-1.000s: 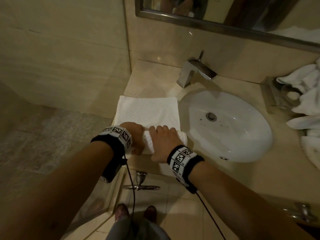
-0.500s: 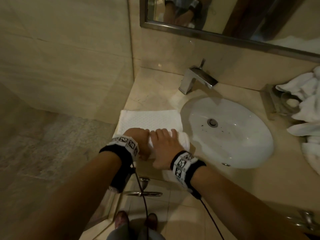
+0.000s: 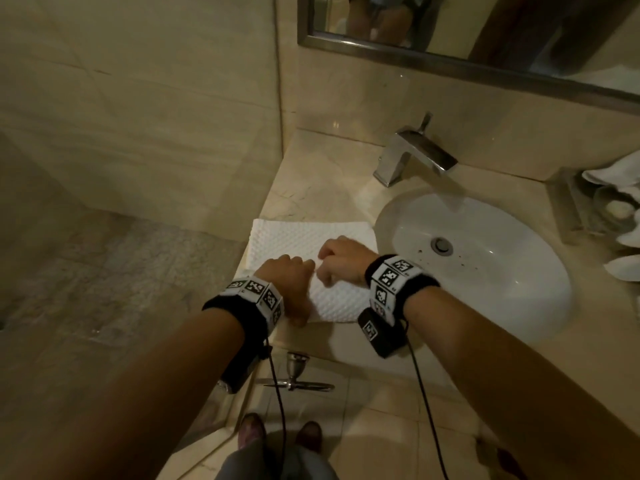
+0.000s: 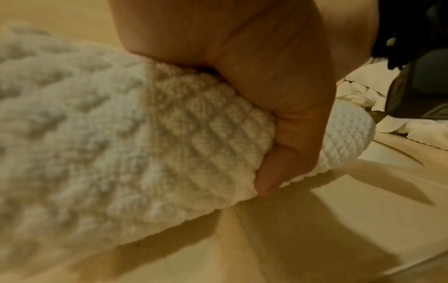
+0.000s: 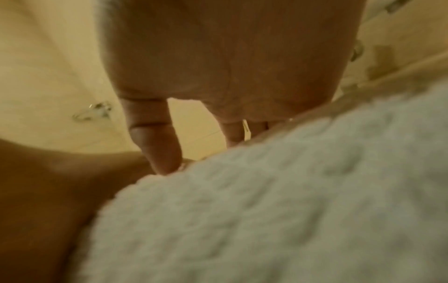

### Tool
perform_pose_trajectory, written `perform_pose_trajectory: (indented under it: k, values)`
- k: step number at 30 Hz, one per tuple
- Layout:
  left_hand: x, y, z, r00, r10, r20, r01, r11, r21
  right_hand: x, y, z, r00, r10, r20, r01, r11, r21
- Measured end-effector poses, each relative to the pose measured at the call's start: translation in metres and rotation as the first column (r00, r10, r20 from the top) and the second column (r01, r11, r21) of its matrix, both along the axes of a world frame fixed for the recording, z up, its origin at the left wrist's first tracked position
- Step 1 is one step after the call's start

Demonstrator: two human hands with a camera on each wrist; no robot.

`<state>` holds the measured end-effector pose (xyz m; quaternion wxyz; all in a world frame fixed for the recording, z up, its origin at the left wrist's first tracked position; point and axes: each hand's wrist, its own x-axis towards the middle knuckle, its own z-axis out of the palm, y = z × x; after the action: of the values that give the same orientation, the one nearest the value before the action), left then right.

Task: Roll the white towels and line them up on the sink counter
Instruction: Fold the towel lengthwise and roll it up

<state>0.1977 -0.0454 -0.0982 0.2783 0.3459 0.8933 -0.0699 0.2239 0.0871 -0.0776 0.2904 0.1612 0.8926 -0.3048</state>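
The white waffle-textured towel [image 3: 313, 271] sits half-rolled on the beige stone sink counter [image 3: 311, 188], just left of the white oval basin [image 3: 485, 268]. Left hand [image 3: 289, 282] is wrapped around the rolled part, and right hand [image 3: 343, 259] curls over it right beside it.

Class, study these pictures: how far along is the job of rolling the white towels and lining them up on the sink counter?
Done: no finished roll is visible on the counter. In hand: the left hand and right hand grip a partly rolled towel, its far part still flat. Left: finish it, then roll the loose towels heaped right of the sink and line them up.
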Motion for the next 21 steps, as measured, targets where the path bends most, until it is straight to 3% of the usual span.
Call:
perform_pose_trajectory:
  k: [5,9,12,15,18,21]
  values:
    - [-0.012,0.005,0.002,0.995,0.028,0.093,-0.022,0.998,-0.061,-0.004,-0.017,-0.008,0.989,0.146,-0.022,-0.145,0.989,0.036]
    - [-0.016,0.008,0.003,0.995,-0.007,0.097,0.015,0.996,-0.084,0.02,-0.032,-0.014,0.933,0.361,0.007,-0.351,0.902,0.25]
    - [-0.014,0.007,0.002,0.994,0.036,0.102,-0.03,0.998,-0.059,0.027,-0.034,-0.017,0.896,0.44,-0.055,-0.393,0.845,0.363]
    - [-0.013,0.001,0.0,0.997,-0.063,-0.047,0.064,0.998,0.025,0.026,-0.026,-0.021,0.891,0.429,-0.145,-0.354,0.859,0.369]
    - [-0.008,-0.006,0.003,0.942,-0.195,-0.273,0.229,0.969,0.095,0.017,-0.02,-0.02,0.928,0.359,-0.097,-0.303,0.882,0.36]
    - [0.004,-0.012,0.001,0.889,-0.264,-0.375,0.309,0.949,0.066,0.01,-0.019,-0.02,0.945,0.318,-0.076,-0.275,0.899,0.34]
